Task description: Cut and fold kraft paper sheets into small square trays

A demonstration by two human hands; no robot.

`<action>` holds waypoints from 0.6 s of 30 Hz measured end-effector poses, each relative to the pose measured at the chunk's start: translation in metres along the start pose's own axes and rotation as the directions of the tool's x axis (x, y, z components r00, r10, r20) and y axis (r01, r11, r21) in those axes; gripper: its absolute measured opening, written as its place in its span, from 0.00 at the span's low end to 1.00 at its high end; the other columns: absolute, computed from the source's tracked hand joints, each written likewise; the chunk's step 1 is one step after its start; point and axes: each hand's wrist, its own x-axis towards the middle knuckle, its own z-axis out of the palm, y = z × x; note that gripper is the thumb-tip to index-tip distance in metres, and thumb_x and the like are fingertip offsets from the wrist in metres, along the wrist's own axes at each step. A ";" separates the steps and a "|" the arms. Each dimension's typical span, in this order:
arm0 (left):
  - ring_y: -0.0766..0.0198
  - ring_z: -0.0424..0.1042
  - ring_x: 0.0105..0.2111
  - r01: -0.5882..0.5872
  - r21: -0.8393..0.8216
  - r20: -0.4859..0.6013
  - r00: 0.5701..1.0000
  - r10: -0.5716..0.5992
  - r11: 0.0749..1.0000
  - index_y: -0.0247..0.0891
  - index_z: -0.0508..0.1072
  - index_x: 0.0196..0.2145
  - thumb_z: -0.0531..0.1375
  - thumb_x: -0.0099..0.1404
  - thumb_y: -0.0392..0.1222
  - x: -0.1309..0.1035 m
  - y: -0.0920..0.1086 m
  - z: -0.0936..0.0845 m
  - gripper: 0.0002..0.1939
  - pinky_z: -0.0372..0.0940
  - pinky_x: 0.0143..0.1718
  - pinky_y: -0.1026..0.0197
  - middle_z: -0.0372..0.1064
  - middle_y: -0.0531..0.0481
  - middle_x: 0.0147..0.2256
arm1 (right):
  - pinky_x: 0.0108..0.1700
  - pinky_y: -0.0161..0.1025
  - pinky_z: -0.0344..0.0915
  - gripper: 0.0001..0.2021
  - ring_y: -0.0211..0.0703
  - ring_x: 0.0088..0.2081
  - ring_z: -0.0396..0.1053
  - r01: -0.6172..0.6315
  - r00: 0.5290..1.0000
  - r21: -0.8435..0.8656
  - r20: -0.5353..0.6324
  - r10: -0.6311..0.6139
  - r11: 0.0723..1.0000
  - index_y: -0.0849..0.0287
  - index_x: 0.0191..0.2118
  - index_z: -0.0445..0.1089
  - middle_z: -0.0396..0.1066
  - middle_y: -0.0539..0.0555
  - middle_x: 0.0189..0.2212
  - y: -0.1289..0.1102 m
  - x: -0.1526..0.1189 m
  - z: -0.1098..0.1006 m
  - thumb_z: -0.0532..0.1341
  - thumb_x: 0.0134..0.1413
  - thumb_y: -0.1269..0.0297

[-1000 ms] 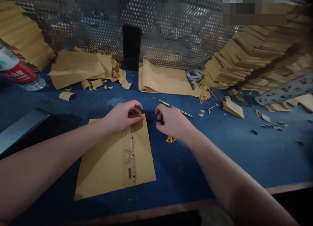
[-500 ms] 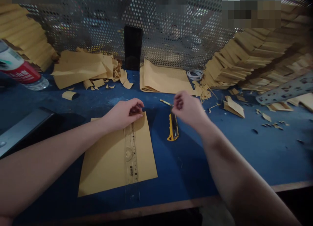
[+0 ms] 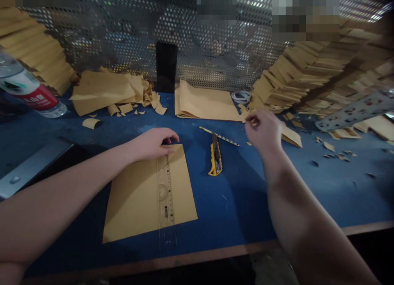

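Since the earlier frames, the right hand (image 3: 264,131) has been lifted away from the yellow utility knife (image 3: 214,159) and carried to the right and farther back, towards the paper scraps (image 3: 250,112) at the foot of the stacked folded paper (image 3: 310,79); the knife is now left lying uncovered on the blue table (image 3: 292,186).

In the head view, the left hand (image 3: 154,143) is laid flat, fingers loosely curled, on the far end of the clear ruler (image 3: 165,198), by which the ruler is pressed onto the brown paper sheet (image 3: 135,198). The ruler is laid lengthwise over the right part of the sheet, its near end reaching past the sheet's edge. The right hand is held above the table with fingertips pinched together; whether something small is pinched cannot be told. The knife is seen just right of the sheet, apart from both hands, with a thin pencil (image 3: 220,136) lying beyond its far end. A plastic bottle (image 3: 29,94) is seen at far left.
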 end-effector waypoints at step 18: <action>0.60 0.72 0.38 0.032 -0.039 -0.204 0.978 -0.039 0.999 0.42 0.74 0.42 0.58 0.62 0.43 -0.003 0.005 -0.001 0.11 0.65 0.40 0.57 0.75 0.50 0.41 | 0.51 0.46 0.66 0.15 0.49 0.49 0.68 0.285 0.694 0.445 0.515 -0.503 0.849 0.59 0.48 0.69 0.72 0.57 0.47 -0.130 -0.095 -0.005 0.63 0.54 0.68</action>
